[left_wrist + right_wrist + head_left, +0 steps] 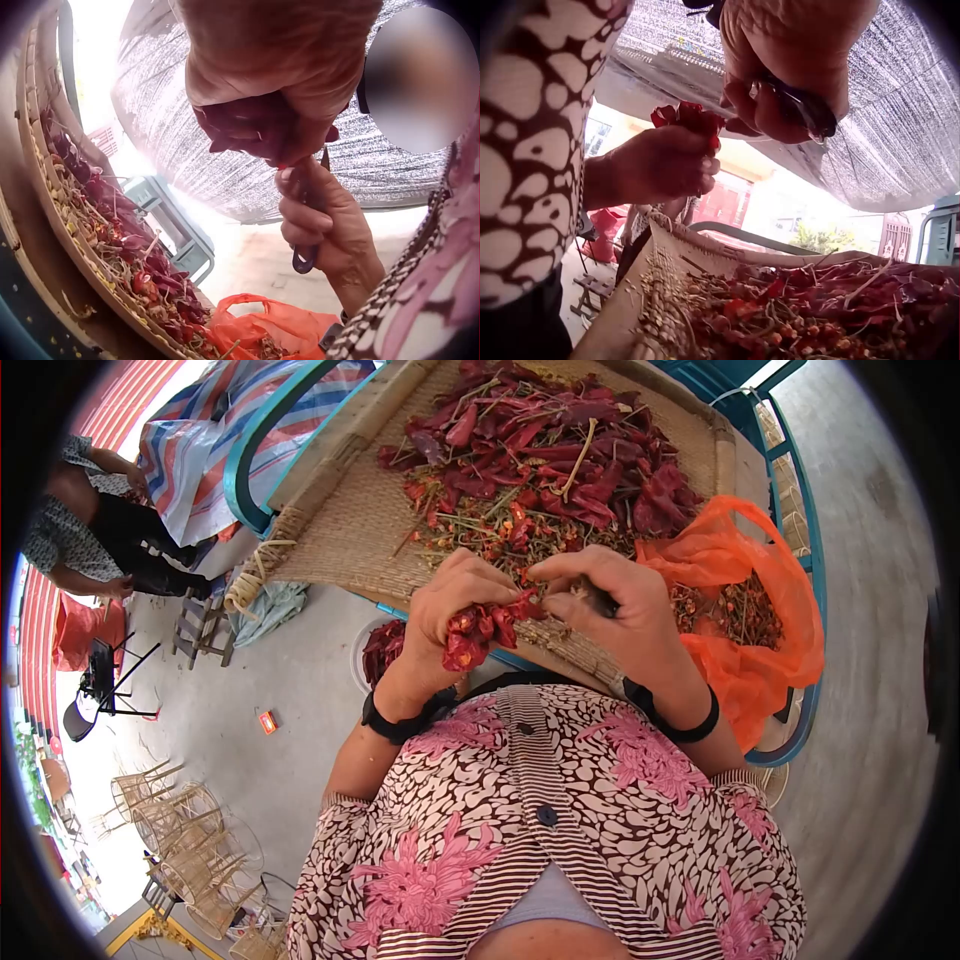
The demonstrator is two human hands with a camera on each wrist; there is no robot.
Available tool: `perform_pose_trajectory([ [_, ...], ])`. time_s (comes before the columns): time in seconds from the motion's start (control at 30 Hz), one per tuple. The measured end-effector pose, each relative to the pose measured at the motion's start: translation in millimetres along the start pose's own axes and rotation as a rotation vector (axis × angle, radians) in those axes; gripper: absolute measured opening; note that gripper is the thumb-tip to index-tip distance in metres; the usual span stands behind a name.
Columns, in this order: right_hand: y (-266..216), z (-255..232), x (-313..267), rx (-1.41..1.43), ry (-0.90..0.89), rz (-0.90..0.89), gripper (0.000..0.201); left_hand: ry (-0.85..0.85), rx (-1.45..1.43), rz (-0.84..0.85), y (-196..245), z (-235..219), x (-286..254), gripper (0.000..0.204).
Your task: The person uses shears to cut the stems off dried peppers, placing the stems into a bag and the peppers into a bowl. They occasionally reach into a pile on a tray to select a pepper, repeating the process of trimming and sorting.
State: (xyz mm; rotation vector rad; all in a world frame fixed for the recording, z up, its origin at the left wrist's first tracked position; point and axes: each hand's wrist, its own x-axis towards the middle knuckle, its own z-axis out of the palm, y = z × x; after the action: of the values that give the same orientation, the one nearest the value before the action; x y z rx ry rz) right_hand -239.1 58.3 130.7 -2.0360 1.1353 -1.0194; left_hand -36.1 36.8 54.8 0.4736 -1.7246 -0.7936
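Note:
My left hand [432, 615] grips a bunch of dried red chili peppers [472, 638] in front of the shirt, several pods poking out below the fingers. My right hand [630, 605] is close beside it, thumb and forefinger reaching to the bunch's stem end. Its curled fingers hold a small dark-handled cutting tool [598, 598]. The left wrist view shows that tool's pointed blade [325, 159] upward and a loop at its lower end; the fingers hide its middle. Beyond the hands, a heap of dried chilies [560, 450] lies on a woven tray [330, 540].
Stems and seeds [470, 530] litter the tray's near part. An orange plastic bag [730, 670] with scraps hangs open at the right. Left below the tray stands a container of chilies [382, 650]. Another person [130, 525] is at the far left, near a wooden stool [200, 630].

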Motion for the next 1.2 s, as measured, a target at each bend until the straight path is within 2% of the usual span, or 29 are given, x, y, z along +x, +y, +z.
perform_pose_trajectory([
  [0.1,3.0,0.6,-1.5,-0.114,-0.051,-0.115,0.024,-0.018,0.073,0.045,-1.0,-2.1,2.2,0.034],
  [0.2,6.0,2.4,-1.9,-0.216,-0.063,-0.203,0.023,-0.056,0.068,-0.009,3.0,-4.1,2.9,0.03],
  [0.27,2.8,2.2,0.2,-0.287,-0.075,-0.238,0.021,-0.057,0.056,0.002,-0.2,-3.3,1.8,0.034],
  [0.3,0.0,2.2,1.4,-0.302,-0.079,-0.218,0.02,-0.058,0.05,0.008,-2.1,-1.9,1.0,0.037],
  [0.37,-6.3,4.5,1.9,-0.33,-0.088,-0.176,0.019,-0.013,-0.076,-0.096,-3.0,4.1,-3.9,0.037],
  [0.5,0.3,23.2,4.5,-0.415,0.036,-0.138,0.019,0.067,-0.233,-0.253,-4.4,8.3,-10.3,0.037],
  [0.57,4.4,31.4,3.6,-0.418,0.093,-0.132,0.02,0.061,-0.267,-0.269,-8.0,6.7,-12.4,0.036],
  [0.67,3.5,31.9,2.8,-0.23,0.056,0.082,0.016,0.049,-0.314,-0.335,-8.9,2.6,-15.1,0.034],
  [0.77,-7.8,24.6,6.6,0.436,-0.069,0.587,0.019,0.051,-0.405,-0.409,-11.2,1.1,-16.8,0.031],
  [0.87,-1.3,17.3,5.8,0.656,-0.13,0.649,0.025,0.07,-0.478,-0.443,-16.4,0.4,-18.9,0.03],
  [0.97,8.1,30.0,1.2,0.256,-0.009,0.433,0.028,0.077,-0.465,-0.41,-23.7,-4.9,-21.9,0.03],
  [1.07,-6.4,12.8,-0.3,0.354,-0.107,0.538,0.028,0.085,-0.388,-0.38,-19.6,-7.1,-19.2,0.031],
  [1.17,-14.1,16.4,-1.6,0.024,-0.17,0.264,0.028,0.102,-0.311,-0.32,-18.1,-12.8,-16.6,0.034],
  [1.2,-16.7,18.2,-1.4,-0.019,-0.161,0.273,0.028,0.107,-0.286,-0.292,-18.3,-13.9,-15.6,0.034],
])
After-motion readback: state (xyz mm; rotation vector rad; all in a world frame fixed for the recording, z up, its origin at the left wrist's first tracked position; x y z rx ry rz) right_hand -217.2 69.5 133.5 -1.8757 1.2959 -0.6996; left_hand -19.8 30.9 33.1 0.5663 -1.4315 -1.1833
